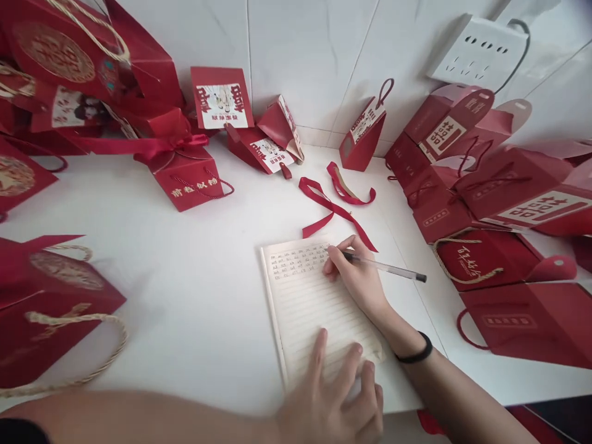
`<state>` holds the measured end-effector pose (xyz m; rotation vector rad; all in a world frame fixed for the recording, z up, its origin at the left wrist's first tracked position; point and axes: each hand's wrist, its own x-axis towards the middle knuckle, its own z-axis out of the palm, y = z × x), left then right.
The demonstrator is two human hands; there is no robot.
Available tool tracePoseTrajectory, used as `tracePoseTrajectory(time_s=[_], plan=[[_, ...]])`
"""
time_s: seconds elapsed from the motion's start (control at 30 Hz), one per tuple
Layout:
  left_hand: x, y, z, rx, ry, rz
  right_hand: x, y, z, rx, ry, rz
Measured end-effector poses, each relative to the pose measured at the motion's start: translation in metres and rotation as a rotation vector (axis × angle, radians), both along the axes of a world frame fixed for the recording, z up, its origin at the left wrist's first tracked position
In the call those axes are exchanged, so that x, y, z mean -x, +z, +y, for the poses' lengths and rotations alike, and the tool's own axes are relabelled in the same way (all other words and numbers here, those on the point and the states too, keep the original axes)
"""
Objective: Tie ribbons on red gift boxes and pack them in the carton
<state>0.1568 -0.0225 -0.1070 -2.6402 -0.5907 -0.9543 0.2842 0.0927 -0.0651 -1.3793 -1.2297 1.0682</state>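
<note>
A lined notebook (305,308) lies open on the white table, with several rows of small handwritten marks across the top of its page. My right hand (358,271) rests on the upper right of the page, fingers wrapped round a pen (393,267) with a clear barrel and a black end. The pen's tip is hidden behind my fingers. On the lower part of the page my left hand (340,394) lies with its fingers spread, touching the paper and holding nothing.
Red ribbons (333,209) lie just beyond the notebook. Red gift boxes stand at the left (55,302), a small one (189,179) at the back left, and a crowd of red boxes (522,320) on the right. A white socket panel (481,52) is on the tiled wall.
</note>
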Motion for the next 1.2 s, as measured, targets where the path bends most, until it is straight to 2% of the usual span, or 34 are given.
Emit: tracePoseTrajectory(time_s=[0.1, 0.23, 0.43, 0.73, 1.2], plan=[[-0.0025, -0.0018, 0.0016, -0.006, 0.006, 0.034, -0.0005, 0.0024, 0.0007, -0.01, -0.017, -0.127], [-0.0013, 0.0031, 0.0016, 0.038, 0.001, 0.071, -0.002, 0.0031, -0.0003, -0.143, -0.065, -0.277], [-0.0014, 0.0063, 0.0006, 0.066, 0.003, 0.043, -0.001, 0.0045, -0.0026, -0.136, -0.05, -0.375], [-0.0012, 0.0074, 0.0017, 0.047, 0.001, 0.058, 0.0007, 0.0054, -0.0014, -0.068, -0.07, -0.417], [-0.0018, 0.0052, 0.0023, 0.018, 0.011, 0.052, 0.0003, 0.0054, -0.0017, -0.064, -0.106, -0.41]])
